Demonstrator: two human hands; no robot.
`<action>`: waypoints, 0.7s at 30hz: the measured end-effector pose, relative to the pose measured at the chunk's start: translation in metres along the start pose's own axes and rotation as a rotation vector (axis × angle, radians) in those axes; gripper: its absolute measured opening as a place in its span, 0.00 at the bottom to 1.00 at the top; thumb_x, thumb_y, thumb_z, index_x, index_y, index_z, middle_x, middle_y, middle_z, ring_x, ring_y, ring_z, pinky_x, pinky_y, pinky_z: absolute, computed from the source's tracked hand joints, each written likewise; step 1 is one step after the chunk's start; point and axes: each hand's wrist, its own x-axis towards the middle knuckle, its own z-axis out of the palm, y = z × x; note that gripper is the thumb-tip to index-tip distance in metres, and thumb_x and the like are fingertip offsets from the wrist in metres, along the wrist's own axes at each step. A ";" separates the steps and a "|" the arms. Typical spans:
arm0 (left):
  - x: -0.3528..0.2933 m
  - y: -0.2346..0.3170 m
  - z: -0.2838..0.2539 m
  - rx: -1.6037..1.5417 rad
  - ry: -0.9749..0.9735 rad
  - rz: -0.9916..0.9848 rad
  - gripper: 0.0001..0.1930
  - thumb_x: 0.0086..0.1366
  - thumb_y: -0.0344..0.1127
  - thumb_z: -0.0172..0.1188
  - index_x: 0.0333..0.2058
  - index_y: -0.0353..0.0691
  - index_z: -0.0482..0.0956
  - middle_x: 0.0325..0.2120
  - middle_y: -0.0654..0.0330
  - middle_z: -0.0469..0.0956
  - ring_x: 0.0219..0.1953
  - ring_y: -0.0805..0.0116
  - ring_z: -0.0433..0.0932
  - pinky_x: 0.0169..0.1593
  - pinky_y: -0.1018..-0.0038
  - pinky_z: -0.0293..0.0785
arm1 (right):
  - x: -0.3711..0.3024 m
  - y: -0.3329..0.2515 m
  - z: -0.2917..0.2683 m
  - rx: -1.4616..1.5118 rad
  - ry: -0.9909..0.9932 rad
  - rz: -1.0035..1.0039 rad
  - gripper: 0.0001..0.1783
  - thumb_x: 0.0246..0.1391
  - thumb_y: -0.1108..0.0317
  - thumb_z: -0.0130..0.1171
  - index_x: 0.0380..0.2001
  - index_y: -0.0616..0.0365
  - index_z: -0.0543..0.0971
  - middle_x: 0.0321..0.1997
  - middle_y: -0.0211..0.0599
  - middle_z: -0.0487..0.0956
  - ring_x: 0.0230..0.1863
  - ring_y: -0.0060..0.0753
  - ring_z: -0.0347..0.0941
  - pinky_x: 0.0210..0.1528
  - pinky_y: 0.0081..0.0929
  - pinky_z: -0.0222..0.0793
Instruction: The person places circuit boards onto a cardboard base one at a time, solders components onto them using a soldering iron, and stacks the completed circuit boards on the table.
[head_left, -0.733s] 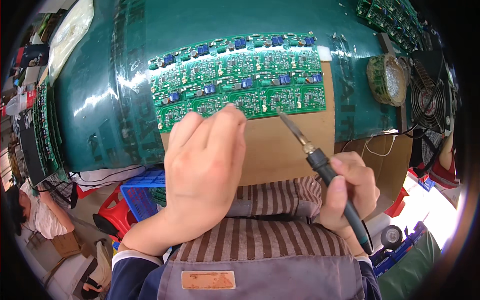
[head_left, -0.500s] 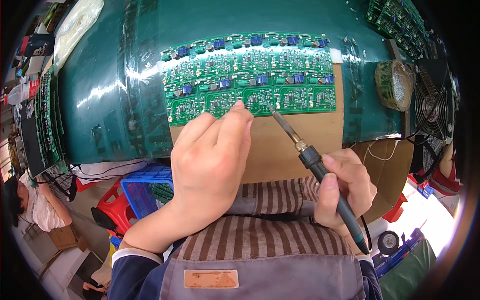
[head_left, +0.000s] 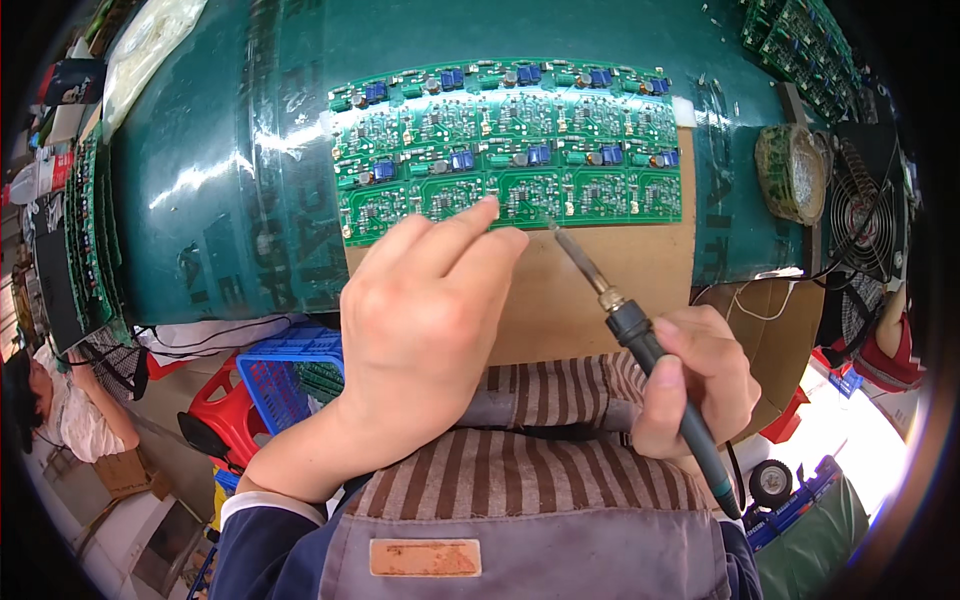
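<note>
A green circuit board panel [head_left: 530, 205], filled with rows of small parts and blue components, lies on a brown cardboard sheet [head_left: 600, 280]. My left hand [head_left: 425, 310] is curled at the panel's near edge, one fingertip against the board. Its thumb and whatever is pinched under the fingers stay hidden. In my right hand [head_left: 700, 385] is a soldering iron [head_left: 640, 335], gripped by its dark handle like a pen. The iron's tip points at the near edge of the panel, right of my left fingers; whether it touches cannot be made out.
A green mat [head_left: 220, 200] covers the bench. To the right stand a taped round container [head_left: 792, 175] and a fan [head_left: 862, 215]. More boards are stacked far right and at the left [head_left: 95, 240]. A blue crate [head_left: 290, 375] and red stool [head_left: 225, 410] sit below; another person [head_left: 75, 410] is at left.
The panel appears slightly shifted right and up in view. The iron's tip has moved slightly down and right to the board's near edge. My left fingers have spread a little.
</note>
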 end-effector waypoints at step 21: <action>-0.017 -0.022 -0.011 0.018 0.083 -0.064 0.08 0.50 0.22 0.66 0.31 0.37 0.82 0.32 0.54 0.82 0.23 0.65 0.74 0.28 0.73 0.71 | 0.010 -0.007 0.033 0.034 -0.112 -0.112 0.12 0.42 0.80 0.58 0.34 0.71 0.75 0.22 0.42 0.76 0.20 0.38 0.74 0.22 0.29 0.71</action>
